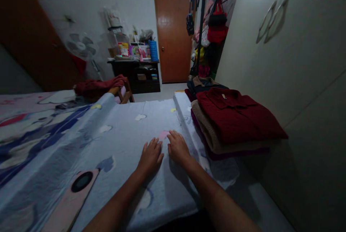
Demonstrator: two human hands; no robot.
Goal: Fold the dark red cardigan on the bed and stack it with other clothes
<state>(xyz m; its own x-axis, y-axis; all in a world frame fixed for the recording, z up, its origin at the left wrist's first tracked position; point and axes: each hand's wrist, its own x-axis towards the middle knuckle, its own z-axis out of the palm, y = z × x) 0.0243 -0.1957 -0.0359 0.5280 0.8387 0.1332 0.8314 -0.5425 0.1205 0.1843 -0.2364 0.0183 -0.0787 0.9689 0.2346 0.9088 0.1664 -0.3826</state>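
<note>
Both of my hands are over a light blue sheet printed with hearts and clouds. My left hand is palm down on it near the middle, fingers a little apart, holding nothing. Close beside it on the right, my right hand hovers or rests on the sheet with slightly bent, parted fingers, also holding nothing. A pink heart print lies just beyond the fingertips. To the right sits a stack of folded clothes, a dark red shirt on top. At the lower left lies a pink phone with a round black camera area.
A patterned blanket covers the left side. Beyond are a wooden chair with red cloth, a fan, a dark cabinet with items and a wooden door. A pale wardrobe stands at the right.
</note>
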